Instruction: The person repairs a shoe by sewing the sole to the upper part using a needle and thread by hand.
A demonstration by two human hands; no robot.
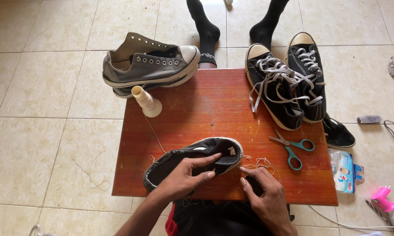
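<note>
Carefully, you are pinning the black shoe (194, 162) under your flat left hand (184, 175) while your right hand (264, 192), beside the shoe, is pinching thread (256, 164) taut.

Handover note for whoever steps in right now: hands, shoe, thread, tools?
Left hand presses the black shoe flat on the red table.
Right hand pinches loose thread beside the shoe's heel end; whether it holds a needle cannot be told.
Thread spool upright at the far left, scissors to the right.
Stitching progress not visible.
</note>
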